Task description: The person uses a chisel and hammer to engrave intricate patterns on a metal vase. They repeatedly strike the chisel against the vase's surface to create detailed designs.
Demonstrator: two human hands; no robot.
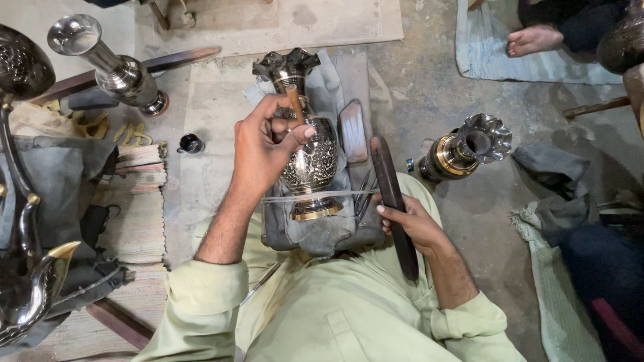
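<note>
An engraved metal vase with a ruffled dark mouth lies on a grey padded cushion in front of me, tied down by a thin band. My left hand rests over its body, gripping a small wooden-handled engraving tool with the tip on the vase. My right hand is closed around a long dark wooden stick, held beside the cushion's right edge.
A second ruffled vase lies on the floor to the right. A tall polished vase lies at upper left beside a tiny dark cup. Shiny metalware stands at far left. Another person's bare foot shows at top right.
</note>
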